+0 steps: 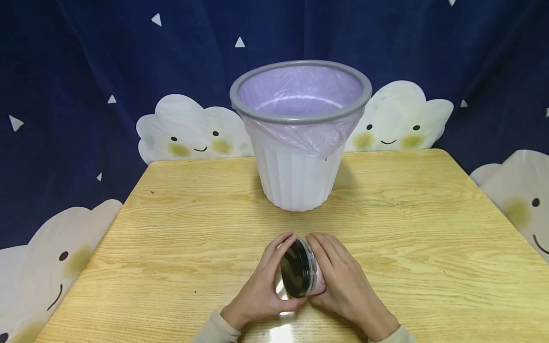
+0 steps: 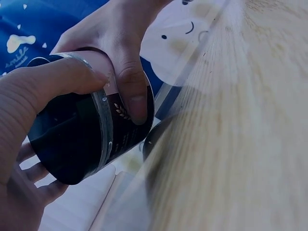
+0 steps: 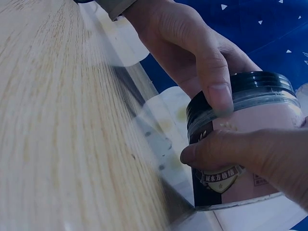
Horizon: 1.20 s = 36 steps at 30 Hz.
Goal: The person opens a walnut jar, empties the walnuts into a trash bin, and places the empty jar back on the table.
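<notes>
Head view: both hands on one jar [image 1: 302, 268], held tilted at the near part of the counter [image 1: 180, 228], black lid [image 1: 292, 270] facing left. Left hand [image 1: 260, 289] is clamped round the lid end, right hand [image 1: 346, 285] grips the pink body, hiding most of it. Can't tell if the jar touches the counter. Lined bin [image 1: 296, 166] stands just behind; its inner bottom is out of sight. Sleeves [image 1: 216, 328] cut off at bottom edge.

Left wrist: lid end is dark, details lost; left thumb lies over the seam, fingertips show under the lid. Right thumb covers part of the label [image 2: 126, 126]; small print unreadable.

Right wrist: left thumb presses near the lid seam, right thumb blocks the label's middle. Right hand runs off the frame, its other fingers hidden.
</notes>
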Motion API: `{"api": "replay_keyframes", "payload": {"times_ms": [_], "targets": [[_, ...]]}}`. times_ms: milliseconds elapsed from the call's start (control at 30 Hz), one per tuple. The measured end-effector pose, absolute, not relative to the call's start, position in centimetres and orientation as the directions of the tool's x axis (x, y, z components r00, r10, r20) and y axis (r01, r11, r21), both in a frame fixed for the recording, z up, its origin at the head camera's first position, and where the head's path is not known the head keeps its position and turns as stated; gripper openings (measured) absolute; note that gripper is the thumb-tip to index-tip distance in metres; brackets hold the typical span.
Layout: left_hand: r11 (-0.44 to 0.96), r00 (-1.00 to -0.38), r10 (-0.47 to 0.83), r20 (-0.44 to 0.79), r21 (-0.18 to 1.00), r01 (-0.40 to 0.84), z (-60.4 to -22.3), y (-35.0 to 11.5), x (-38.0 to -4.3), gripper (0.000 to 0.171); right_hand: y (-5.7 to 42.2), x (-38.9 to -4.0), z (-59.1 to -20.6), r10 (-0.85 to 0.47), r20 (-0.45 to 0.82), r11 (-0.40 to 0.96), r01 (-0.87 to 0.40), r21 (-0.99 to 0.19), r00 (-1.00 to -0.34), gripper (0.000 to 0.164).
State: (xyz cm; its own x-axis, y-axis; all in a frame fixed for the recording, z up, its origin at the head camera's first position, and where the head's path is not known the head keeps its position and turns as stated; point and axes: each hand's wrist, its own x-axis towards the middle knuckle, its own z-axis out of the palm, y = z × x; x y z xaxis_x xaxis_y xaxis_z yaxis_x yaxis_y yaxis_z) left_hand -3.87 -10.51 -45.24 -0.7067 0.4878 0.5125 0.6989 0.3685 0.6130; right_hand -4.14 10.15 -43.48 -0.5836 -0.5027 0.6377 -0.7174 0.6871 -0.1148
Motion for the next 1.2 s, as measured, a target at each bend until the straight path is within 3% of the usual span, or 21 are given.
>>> {"api": "replay_keyframes", "payload": {"times_ms": [600,1200], "targets": [[0.337,-0.693,0.484,0.535,0.616,0.711,-45.20,-10.45,-4.01,0.107,10.22,-4.10,-43.50,-0.496,0.636,0.688,-0.714,-0.128,-0.592,0.110],[0.329,-0.742,0.438,0.508,0.678,0.658,-45.12,-10.40,-3.81,0.107,10.22,-4.13,-43.41,-0.498,0.623,0.686,-0.714,-0.142,-0.603,0.108]]}}
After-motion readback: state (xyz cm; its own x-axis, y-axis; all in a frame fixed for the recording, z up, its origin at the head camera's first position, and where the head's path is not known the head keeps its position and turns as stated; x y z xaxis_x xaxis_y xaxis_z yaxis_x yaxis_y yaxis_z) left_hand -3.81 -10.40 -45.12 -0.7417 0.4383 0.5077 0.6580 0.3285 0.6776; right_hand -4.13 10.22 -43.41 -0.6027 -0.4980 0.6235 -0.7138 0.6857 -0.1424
